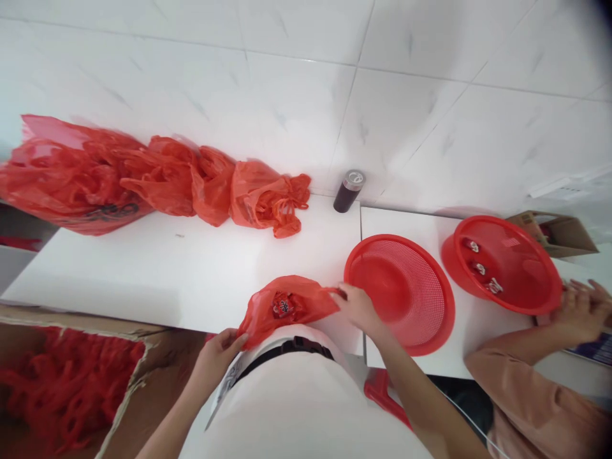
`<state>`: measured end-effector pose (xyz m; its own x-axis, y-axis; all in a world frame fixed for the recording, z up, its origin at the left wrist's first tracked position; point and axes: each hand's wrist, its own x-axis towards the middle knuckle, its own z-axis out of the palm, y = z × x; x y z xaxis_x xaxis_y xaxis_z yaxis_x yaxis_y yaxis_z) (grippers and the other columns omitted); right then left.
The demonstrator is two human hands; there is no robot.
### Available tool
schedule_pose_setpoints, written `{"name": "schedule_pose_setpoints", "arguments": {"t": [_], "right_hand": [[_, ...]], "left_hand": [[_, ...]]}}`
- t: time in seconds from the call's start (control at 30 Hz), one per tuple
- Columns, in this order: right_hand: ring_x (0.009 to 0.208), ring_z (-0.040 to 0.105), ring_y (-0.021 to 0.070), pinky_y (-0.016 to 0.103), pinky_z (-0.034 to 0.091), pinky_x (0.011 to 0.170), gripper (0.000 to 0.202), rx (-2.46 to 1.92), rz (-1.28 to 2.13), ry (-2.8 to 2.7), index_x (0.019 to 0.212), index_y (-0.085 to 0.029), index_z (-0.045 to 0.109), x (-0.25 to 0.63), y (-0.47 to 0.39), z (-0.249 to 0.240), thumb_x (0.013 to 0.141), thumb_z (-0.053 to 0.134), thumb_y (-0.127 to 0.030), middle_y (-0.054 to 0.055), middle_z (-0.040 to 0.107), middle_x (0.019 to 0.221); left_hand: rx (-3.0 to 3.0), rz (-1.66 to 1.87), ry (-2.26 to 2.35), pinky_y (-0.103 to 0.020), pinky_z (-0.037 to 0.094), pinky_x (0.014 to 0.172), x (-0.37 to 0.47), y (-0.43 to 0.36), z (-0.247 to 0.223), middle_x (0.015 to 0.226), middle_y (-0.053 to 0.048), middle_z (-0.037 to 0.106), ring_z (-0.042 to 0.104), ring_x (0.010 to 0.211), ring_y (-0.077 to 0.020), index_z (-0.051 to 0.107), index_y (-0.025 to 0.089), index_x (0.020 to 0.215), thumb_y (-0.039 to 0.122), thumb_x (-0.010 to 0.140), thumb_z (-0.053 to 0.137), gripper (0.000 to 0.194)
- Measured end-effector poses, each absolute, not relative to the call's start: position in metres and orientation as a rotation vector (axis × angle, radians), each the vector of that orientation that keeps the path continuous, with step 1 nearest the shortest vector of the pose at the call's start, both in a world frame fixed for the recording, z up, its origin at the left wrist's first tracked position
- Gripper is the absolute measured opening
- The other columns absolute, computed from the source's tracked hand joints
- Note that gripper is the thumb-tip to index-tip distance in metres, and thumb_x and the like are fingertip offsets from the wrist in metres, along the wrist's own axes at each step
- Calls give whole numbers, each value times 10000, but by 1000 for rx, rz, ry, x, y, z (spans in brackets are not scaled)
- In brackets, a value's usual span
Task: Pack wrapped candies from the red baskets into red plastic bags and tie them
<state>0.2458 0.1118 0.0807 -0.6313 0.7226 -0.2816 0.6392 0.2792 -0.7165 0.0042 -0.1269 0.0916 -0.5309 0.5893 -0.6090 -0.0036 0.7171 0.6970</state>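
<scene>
A red plastic bag (308,298) lies at the table's front edge against my body, its mouth spread wide. Inside it, small red wrapped packets (283,306) with dark and white print show. My left hand (224,347) pinches the bag's left rim. The bag's right end is held in my right hand (352,305), close to the left rim of a red mesh basket (399,294), in which no items show.
Several filled red bags (210,182) line the wall. A dark tumbler (349,191) stands behind. At right are a red basin (502,264) with a few packets, a cardboard box (557,233) and another person's hands. An open carton (138,382) of red bags is lower left.
</scene>
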Motion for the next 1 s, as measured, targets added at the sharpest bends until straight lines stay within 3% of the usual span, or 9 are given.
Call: {"name": "schedule_pose_setpoints", "arguments": {"t": [0.17, 0.3, 0.4, 0.57, 0.7, 0.8, 0.9, 1.0], "right_hand": [[781, 581, 172, 282, 463, 695, 179, -1197, 1466, -1694, 950, -235, 615, 236, 125, 137, 878, 554, -388, 21, 642, 864], [739, 562, 156, 272, 456, 672, 146, -1118, 1544, -1696, 893, -229, 618, 224, 123, 162, 864, 571, -365, 7, 616, 796], [705, 554, 154, 272, 452, 638, 131, -1137, 1598, -1719, 835, -222, 606, 223, 119, 172, 849, 583, -351, 6, 603, 762], [743, 562, 174, 295, 463, 666, 116, -1150, 1460, -1753, 843, -238, 601, 229, 118, 184, 855, 575, -351, 17, 616, 802], [731, 549, 174, 300, 445, 664, 93, -1110, 1481, -1916, 809, -243, 594, 226, 114, 187, 853, 578, -324, 6, 610, 780], [719, 537, 166, 299, 439, 661, 59, -1078, 1462, -1950, 809, -248, 580, 222, 109, 191, 854, 571, -285, -1, 609, 790], [733, 530, 164, 300, 433, 654, 44, -1011, 1380, -2023, 805, -253, 570, 215, 103, 198, 839, 573, -226, 1, 604, 824], [774, 540, 173, 316, 455, 672, 87, -820, 1354, -2128, 811, -270, 587, 203, 88, 207, 815, 583, -183, 11, 585, 860]], "left_hand": [[310, 1058, 2273, -240, 451, 557, -30, -111, 146, 683, 1, 684, 592, 618, -181, 692, 201, 797, 541, 662, 712, 366], [433, 1255, 2179, -238, 447, 582, -37, -86, 183, 682, -2, 656, 560, 642, -169, 655, 198, 725, 521, 656, 727, 339], [496, 1116, 2078, -220, 429, 580, -26, -81, 189, 618, 15, 610, 530, 627, -151, 645, 190, 676, 531, 652, 731, 353], [476, 1354, 1959, -204, 444, 622, -21, -80, 195, 664, 26, 614, 526, 656, -137, 631, 207, 727, 510, 705, 718, 316], [686, 1423, 1994, -237, 479, 794, -21, -77, 197, 896, -30, 623, 568, 917, -194, 673, 210, 696, 449, 735, 718, 246], [759, 1673, 1774, -354, 459, 980, -18, -75, 192, 1185, -52, 592, 491, 1214, -285, 698, 223, 678, 424, 765, 699, 219], [790, 1664, 1518, -468, 439, 1011, -11, -71, 185, 1225, -65, 617, 515, 1220, -322, 724, 247, 860, 398, 806, 664, 171], [892, 1375, 1519, -447, 460, 972, 3, -59, 183, 1101, -68, 682, 608, 1073, -289, 639, 274, 1177, 324, 767, 709, 419]]}}
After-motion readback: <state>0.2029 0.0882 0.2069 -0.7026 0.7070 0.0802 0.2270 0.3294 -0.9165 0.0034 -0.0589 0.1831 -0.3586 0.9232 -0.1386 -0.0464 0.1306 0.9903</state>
